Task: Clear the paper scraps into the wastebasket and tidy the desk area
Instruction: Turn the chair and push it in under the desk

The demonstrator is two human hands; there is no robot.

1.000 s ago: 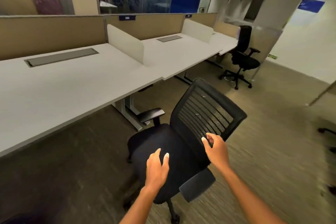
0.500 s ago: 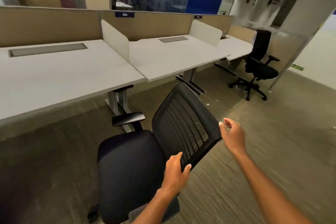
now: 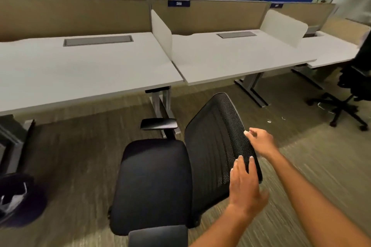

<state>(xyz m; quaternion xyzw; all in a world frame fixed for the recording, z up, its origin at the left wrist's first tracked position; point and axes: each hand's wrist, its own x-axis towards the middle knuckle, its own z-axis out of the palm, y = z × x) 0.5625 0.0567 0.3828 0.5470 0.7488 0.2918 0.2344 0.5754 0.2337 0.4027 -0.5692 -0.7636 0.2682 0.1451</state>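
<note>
Ahead of me, tan partition panels (image 3: 76,16) back the row, one with a blue number plate (image 3: 178,3). White dividers (image 3: 161,34) stand between stations. A second black chair (image 3: 355,90) sits at far right on striped carpet (image 3: 321,166).

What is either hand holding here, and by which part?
Nothing is gripped. The left hand lies with straight fingers on the near edge of the office chair's mesh backrest; the right hand touches its outer edge.
</note>
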